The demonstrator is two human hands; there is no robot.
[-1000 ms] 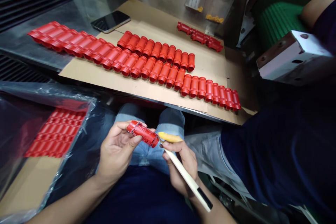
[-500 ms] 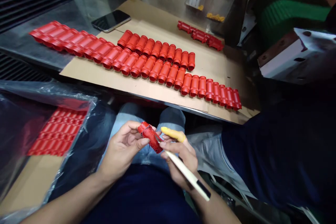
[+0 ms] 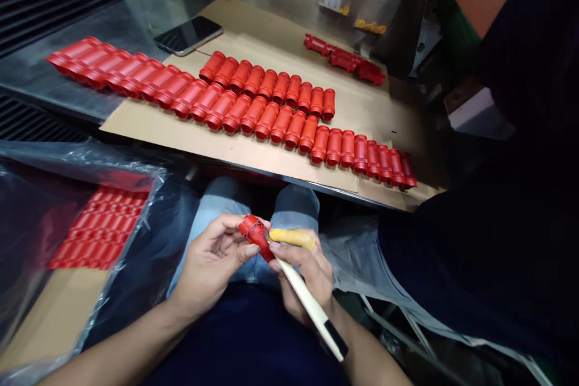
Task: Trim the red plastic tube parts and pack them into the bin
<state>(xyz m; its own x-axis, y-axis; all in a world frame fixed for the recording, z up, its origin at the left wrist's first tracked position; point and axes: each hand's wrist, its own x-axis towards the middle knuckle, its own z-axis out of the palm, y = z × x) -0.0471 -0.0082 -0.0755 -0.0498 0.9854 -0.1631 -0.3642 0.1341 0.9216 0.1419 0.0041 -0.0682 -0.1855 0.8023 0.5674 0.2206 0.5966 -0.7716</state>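
Above my lap, my left hand [image 3: 210, 259] grips a red ribbed plastic sleeve [image 3: 254, 231] between thumb and fingers, tilted with its upper end to the left. My right hand [image 3: 305, 271] is closed around a slim cream-handled knife [image 3: 307, 304] with a black band near its end. The short metal blade meets the right side of the sleeve and is mostly hidden by fingers. A yellow finger cot [image 3: 292, 237] covers the right index finger, which lies near the sleeve.
Rows of red sleeves [image 3: 269, 120] lie on cardboard [image 3: 280, 163] over the table. A phone [image 3: 189, 35] lies behind them. Several red pieces [image 3: 344, 60] sit farther back. At left, a plastic-lined box [image 3: 67, 301] holds more sleeves. A co-worker in dark clothing [image 3: 488, 241] is close at right.
The knife and right hand have shifted slightly left, and the yellow-covered finger has come down closer to the sleeve. The co-worker at right has leaned in over the table side.
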